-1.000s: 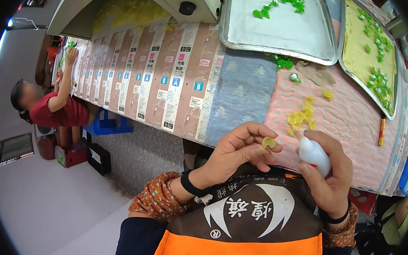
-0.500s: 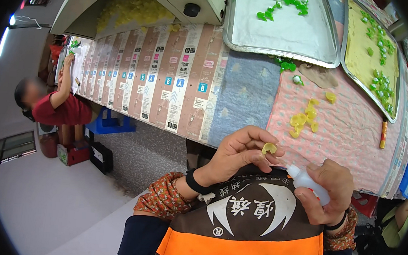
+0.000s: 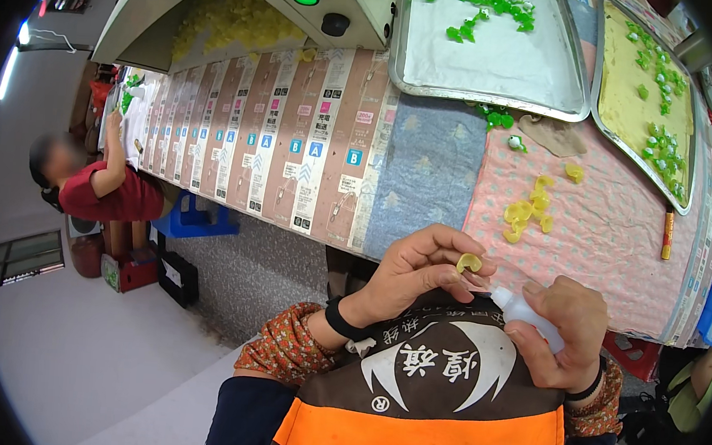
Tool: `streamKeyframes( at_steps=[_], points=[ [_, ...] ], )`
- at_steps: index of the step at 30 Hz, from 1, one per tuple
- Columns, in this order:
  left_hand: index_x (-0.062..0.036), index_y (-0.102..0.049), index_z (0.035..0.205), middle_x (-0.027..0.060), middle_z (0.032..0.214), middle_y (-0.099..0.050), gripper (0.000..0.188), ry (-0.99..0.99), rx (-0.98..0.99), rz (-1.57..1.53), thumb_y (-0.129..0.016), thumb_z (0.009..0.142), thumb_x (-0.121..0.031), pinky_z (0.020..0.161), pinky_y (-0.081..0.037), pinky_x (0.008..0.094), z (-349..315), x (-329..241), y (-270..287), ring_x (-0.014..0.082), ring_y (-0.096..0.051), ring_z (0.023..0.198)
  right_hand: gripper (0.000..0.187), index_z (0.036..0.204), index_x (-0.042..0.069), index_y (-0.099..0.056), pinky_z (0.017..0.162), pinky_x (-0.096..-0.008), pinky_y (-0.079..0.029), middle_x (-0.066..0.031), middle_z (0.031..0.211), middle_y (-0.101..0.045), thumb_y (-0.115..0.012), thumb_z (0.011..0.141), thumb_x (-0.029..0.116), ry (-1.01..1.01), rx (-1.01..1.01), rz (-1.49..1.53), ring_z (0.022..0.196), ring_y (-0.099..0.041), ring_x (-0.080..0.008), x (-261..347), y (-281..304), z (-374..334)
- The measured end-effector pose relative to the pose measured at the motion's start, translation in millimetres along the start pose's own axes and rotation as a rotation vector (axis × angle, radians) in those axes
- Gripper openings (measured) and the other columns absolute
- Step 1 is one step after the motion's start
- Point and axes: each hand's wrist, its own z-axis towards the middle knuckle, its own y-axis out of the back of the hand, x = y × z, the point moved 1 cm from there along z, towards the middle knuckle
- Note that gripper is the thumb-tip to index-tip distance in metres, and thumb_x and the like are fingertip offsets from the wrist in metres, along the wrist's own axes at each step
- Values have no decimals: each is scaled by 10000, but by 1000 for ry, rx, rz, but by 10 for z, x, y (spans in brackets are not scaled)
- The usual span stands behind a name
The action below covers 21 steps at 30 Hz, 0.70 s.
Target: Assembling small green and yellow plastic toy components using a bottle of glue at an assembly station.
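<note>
The right hand (image 3: 572,330) has its fingers and thumb closed around a white bottle (image 3: 526,312), gripping it by the sides. The bottle lies tilted, its long axis slanting from the right palm toward the left fingers, with the nozzle (image 3: 500,296) leading. The nozzle sits just beside the left fingertips; whether it touches them cannot be told.

The left hand (image 3: 411,270) pinches a small yellow piece (image 3: 468,263) between thumb and fingertips, the other fingers loosely bent. The piece is curved and stands at the fingertips, just beyond the nozzle; it is too small to tell exactly which way its hollow faces.

Beyond both sets of fingers, loose pieces (image 3: 517,212), also yellow, lie clustered on a pink cloth (image 3: 595,262) covering the worktop (image 3: 287,121). Farther from the fingers are a white-lined tray (image 3: 489,70) and a yellow-lined tray (image 3: 624,106), both bearing green items (image 3: 479,19).
</note>
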Motion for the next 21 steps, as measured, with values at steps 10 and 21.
streamKeyframes(
  at_steps=[10, 21],
  points=[
    [30, -498, 1254, 226, 1197, -650, 303, 14, -37, 27, -559, 1002, -128, 831, -614, 376, -5, 3, -27, 262, -669, 1100, 348, 1000, -1, -638, 461, -335, -413, -104, 744, -645, -816, 716, 94, -8, 14, -46, 512, -565, -236, -11, -6, 5],
    [10, -492, 1300, 183, 1203, -661, 318, 35, -16, -7, -527, 1026, -149, 863, -594, 332, -20, -13, -41, 242, -665, 1110, 353, 995, -5, -642, 468, -339, -417, -111, 779, -653, -824, 708, 91, -13, 0, -30, 510, -557, -246, -19, -12, -9]
  ],
)
